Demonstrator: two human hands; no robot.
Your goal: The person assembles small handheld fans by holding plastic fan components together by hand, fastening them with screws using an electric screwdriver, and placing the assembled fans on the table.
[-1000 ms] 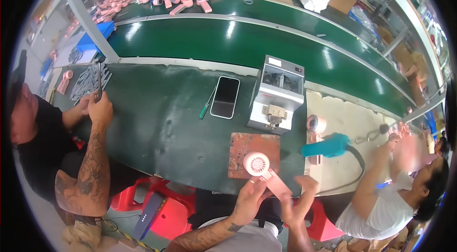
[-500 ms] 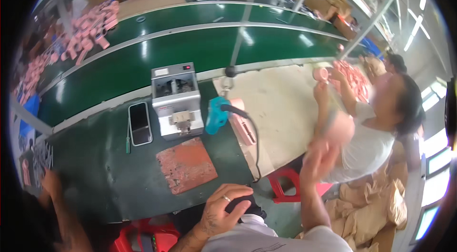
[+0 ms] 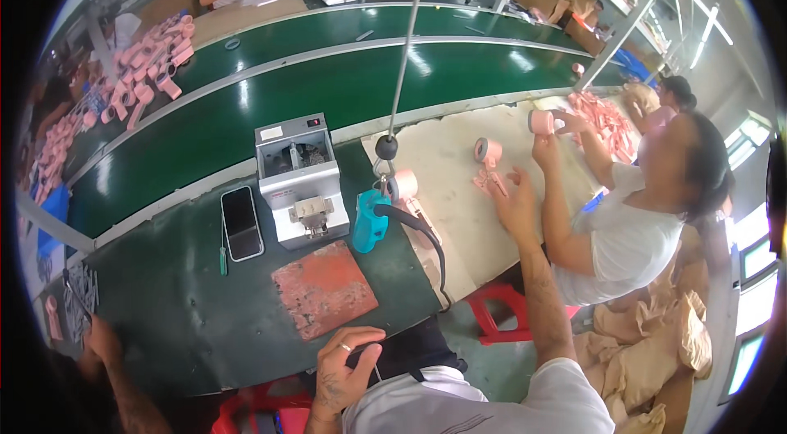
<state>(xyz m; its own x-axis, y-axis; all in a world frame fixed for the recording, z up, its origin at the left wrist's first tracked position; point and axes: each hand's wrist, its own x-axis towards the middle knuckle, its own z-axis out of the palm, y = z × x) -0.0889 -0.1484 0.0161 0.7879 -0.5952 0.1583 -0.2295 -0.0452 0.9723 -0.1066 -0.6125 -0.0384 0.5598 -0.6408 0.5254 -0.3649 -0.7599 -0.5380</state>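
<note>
My left hand (image 3: 344, 368), with a ring on one finger, is at the near table edge below a worn red-brown pad (image 3: 325, 289). Its fingers are bent, the thumb stands apart and nothing is in it. Out over the pale mat to the right reaches my right hand (image 3: 516, 203), its fingers at the handle of a pink handheld fan (image 3: 489, 152). The fan's round head points up and away; the exact grip is partly hidden. A second pink fan (image 3: 406, 186) lies behind a hanging teal electric screwdriver (image 3: 371, 221).
A grey screw feeder (image 3: 302, 180) stands beside a phone (image 3: 243, 223) and a green-handled screwdriver (image 3: 223, 260). Beyond runs a green conveyor (image 3: 328, 86). A co-worker (image 3: 611, 229) on the right holds another pink fan (image 3: 541, 122). At far left is another person's hand (image 3: 102, 340).
My right hand has swung forward and left from beside the co-worker to over the mat, where a pink fan now shows at its fingers. My left hand has shifted slightly left and down.
</note>
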